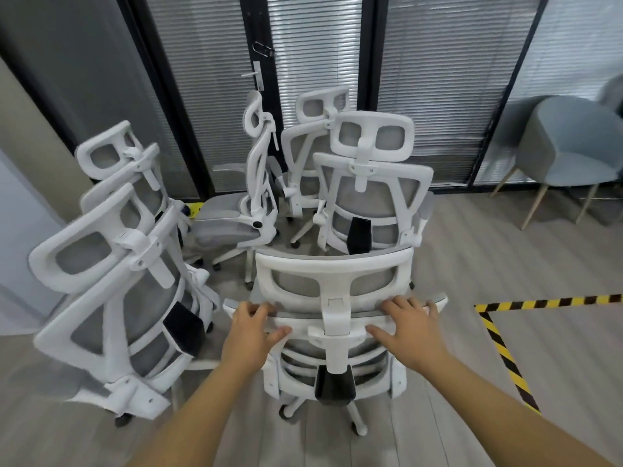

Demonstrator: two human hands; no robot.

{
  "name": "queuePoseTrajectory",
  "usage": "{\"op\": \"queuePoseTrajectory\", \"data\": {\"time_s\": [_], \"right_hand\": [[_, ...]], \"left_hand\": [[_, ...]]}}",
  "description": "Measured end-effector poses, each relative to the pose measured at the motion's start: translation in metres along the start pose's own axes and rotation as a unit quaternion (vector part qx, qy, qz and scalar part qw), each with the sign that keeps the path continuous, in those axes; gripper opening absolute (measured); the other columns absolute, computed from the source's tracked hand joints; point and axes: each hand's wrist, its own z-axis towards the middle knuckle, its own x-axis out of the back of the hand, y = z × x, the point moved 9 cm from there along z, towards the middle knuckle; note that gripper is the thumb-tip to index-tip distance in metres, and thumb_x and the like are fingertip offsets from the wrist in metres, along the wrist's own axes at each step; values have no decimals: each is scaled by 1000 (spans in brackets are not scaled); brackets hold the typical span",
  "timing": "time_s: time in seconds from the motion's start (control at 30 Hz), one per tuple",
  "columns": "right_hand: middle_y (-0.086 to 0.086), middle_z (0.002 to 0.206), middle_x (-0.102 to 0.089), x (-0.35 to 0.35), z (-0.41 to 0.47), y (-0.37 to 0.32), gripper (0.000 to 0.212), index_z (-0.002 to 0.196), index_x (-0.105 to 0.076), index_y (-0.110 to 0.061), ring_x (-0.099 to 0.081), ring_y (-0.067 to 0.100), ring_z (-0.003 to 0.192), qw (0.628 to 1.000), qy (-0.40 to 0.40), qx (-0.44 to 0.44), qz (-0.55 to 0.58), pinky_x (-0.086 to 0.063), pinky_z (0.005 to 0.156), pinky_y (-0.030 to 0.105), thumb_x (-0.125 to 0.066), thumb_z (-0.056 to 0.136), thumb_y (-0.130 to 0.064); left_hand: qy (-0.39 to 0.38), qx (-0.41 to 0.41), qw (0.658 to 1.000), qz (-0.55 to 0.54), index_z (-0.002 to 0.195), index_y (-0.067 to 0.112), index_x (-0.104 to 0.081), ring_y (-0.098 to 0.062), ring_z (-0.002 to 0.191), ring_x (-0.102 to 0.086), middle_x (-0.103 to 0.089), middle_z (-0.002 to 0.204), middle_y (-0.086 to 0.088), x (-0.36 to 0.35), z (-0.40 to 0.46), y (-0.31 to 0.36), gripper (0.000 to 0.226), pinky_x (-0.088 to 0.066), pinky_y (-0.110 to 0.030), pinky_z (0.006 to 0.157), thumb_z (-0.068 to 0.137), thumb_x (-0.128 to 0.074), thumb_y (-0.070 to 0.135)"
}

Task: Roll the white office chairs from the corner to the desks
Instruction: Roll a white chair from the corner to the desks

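both forearms are cut off at the bottom edge; the left hand grips the top rail of the nearest white chair, fingers curled over the rim and thumb on the back face; the right hand lies on the same rail on the other side of the headrest post, fingers spread and bent over the edge, thumb pointing inward; the fingertips of both hands are hidden behind the rail; this chair's seat is hidden by its own back and only a few casters show below.

just left, a leaning chair stands close beside it, a second one behind that — their bases are mostly hidden; straight ahead another chair blocks the way forward; past it a side-on chair and a further one, partly covered, crowd against the glass door with blinds.

yellow-black floor tape runs on the right; a blue-grey armchair stands far right, cut by the frame; edges are blurred.
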Motion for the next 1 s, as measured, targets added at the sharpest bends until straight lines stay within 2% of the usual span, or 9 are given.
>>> {"op": "queuePoseTrajectory", "data": {"time_s": [0.07, 0.17, 0.27, 0.47, 0.63, 0.7, 0.77, 0.87, 1.0], "right_hand": [[-17, 129, -50, 1, -19, 15, 65, 130, -51, -38, -39, 13, 129, 1000, 10, -16, -2, -14, 117, 53, -27, 82, -76], [-17, 128, -51, 5, -43, 35, 62, 129, -52, -38, -40, 13, 129, 998, 37, -51, 13, -11, 118, 51, -31, 84, -74], [-16, 122, -54, 8, -67, 52, 69, 125, -57, -37, -44, 15, 124, 994, 68, -83, 26, -13, 118, 51, -23, 78, -75], [-8, 110, -62, 14, -101, 81, 46, 112, -68, -29, -51, 21, 114, 974, 121, -183, 61, -21, 113, 56, -56, 81, -62], [-8, 106, -65, 22, -132, 106, 54, 108, -69, -32, -57, 23, 106, 952, 161, -258, 33, -30, 107, 58, -41, 79, -67], [-7, 110, -66, 22, -147, 118, 55, 111, -69, -32, -57, 23, 109, 942, 169, -290, 21, -31, 107, 58, -39, 80, -66], [-7, 112, -66, 24, -163, 133, 56, 112, -69, -31, -56, 22, 111, 926, 188, -325, 33, -31, 108, 57, -39, 81, -66], [-7, 107, -67, 34, -185, 152, 55, 107, -72, -28, -57, 21, 109, 896, 238, -369, 61, -33, 106, 53, -43, 80, -66], [-8, 116, -62, 50, -224, 177, 56, 112, -68, -28, -53, 19, 116, 862, 272, -427, 24, -27, 109, 50, -41, 80, -66]], "left_hand": [[-7, -18, 1000, -4, 118, 32, -53, -12, 116, -37, -30, 119, 9, -9, -8, 12, 45, -40, -29, 81, 81, -64, 57], [-17, -40, 999, -21, 117, 34, -53, -8, 111, -36, -28, 120, 10, -23, -12, 27, 44, -39, -29, 85, 81, -64, 56], [-41, -88, 995, -40, 112, 41, -51, -12, 122, -34, -28, 121, 11, -38, -9, 43, 38, -42, -30, 89, 81, -64, 57], [-83, -188, 977, -56, 117, 32, -54, -7, 118, -28, -26, 121, 11, -65, 15, 81, 42, -35, -28, 91, 81, -64, 53], [-129, -266, 954, -47, 118, 30, -54, -14, 119, -37, -34, 128, 2, -95, 40, 132, 44, -41, -29, 88, 82, -66, 51], [-147, -300, 942, -35, 119, 29, -55, -18, 121, -38, -36, 129, 0, -112, 47, 154, 45, -43, -33, 92, 82, -65, 53], [-151, -330, 932, -25, 119, 30, -56, -22, 124, -37, -40, 129, -2, -128, 52, 176, 47, -34, -34, 104, 81, -61, 57], [-119, -389, 913, 14, 119, 36, -58, -23, 127, -36, -46, 127, -1, -147, 54, 209, 56, -4, -26, 112, 79, -45, 73], [-129, -413, 901, 27, 126, 41, -52, -24, 137, -25, -39, 140, -2, -170, 57, 255, 66, -5, -43, 115, 73, -46, 80]]}}
